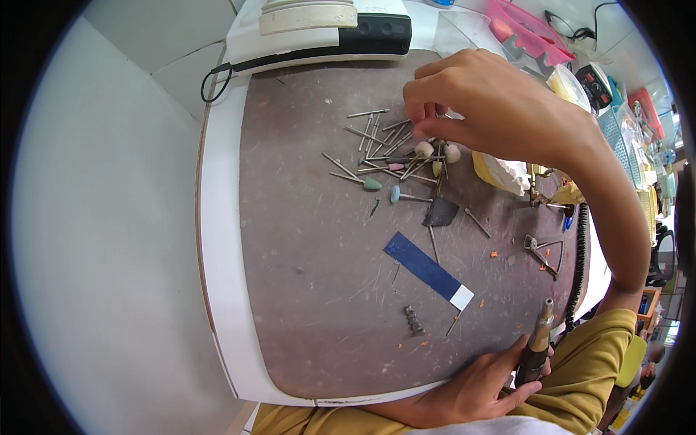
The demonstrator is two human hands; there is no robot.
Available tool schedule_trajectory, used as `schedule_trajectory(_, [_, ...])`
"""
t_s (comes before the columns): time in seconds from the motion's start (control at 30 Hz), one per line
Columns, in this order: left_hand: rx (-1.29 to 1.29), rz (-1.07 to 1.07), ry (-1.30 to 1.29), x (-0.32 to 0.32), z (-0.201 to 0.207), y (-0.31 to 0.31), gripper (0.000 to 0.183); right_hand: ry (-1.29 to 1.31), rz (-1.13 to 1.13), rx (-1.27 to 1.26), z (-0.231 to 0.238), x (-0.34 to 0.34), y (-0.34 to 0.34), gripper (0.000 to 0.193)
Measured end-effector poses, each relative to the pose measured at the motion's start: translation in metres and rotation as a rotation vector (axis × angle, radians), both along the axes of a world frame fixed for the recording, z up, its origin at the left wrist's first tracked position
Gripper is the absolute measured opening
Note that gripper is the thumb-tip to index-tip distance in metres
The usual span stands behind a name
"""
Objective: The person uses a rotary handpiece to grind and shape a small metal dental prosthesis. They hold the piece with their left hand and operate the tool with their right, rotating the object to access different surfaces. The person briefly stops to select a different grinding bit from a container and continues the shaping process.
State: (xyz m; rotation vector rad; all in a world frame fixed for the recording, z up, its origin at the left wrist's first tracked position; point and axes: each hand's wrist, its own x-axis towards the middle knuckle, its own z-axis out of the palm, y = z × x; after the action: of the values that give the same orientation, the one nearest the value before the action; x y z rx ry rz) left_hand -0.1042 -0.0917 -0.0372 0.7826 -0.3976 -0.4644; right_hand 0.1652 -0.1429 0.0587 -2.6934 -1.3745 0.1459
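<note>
My left hand (475,388), low at the front edge, is closed around a dark rotary handpiece (534,355) whose metal nose points up and away. My right hand (471,101) reaches across from the right, over a loose pile of metal-shanked burs and polishing bits (388,138). Its fingers are curled toward the thumb; what lies between them, if anything, is hidden. In the pile are two round felt tips (425,148), a green stone point (372,184) and a pink one (396,167). Closer to me lie a blue wheel bit (395,194) and a black disc-like piece (440,213).
A dark blue strip with a white end (424,266) lies mid-mat (312,290). A dental plaster model (500,172) stands under my right forearm, beside a metal caliper (544,255) and a coiled black cord (581,254). A white-and-black machine (377,36) stands at the back.
</note>
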Motion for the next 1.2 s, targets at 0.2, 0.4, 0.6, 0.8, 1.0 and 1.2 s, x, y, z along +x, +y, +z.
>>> schedule_trajectory(0.2, [0.01,0.001,0.015,-0.004,-0.002,-0.001,0.048,0.173,0.059,-0.067,0.014,-0.008,-0.008,0.032])
schedule_trajectory(0.4, [0.024,-0.051,0.035,0.0,0.002,0.002,0.049,0.359,-0.063,-0.057,0.017,-0.013,-0.007,0.035])
schedule_trajectory(0.6, [0.008,-0.034,0.041,-0.002,0.002,0.001,0.05,0.123,0.144,0.061,-0.006,-0.016,-0.014,0.031])
schedule_trajectory(0.8, [0.012,-0.049,0.045,0.001,0.004,0.005,0.05,0.216,0.018,0.088,0.005,-0.015,-0.008,0.018])
schedule_trajectory(1.0, [0.023,-0.097,0.054,0.006,0.008,0.008,0.051,0.253,-0.032,0.232,0.005,0.008,-0.009,0.011])
schedule_trajectory(1.2, [0.027,-0.097,0.059,0.002,0.005,0.006,0.05,0.28,-0.245,0.021,0.025,0.019,0.011,0.013])
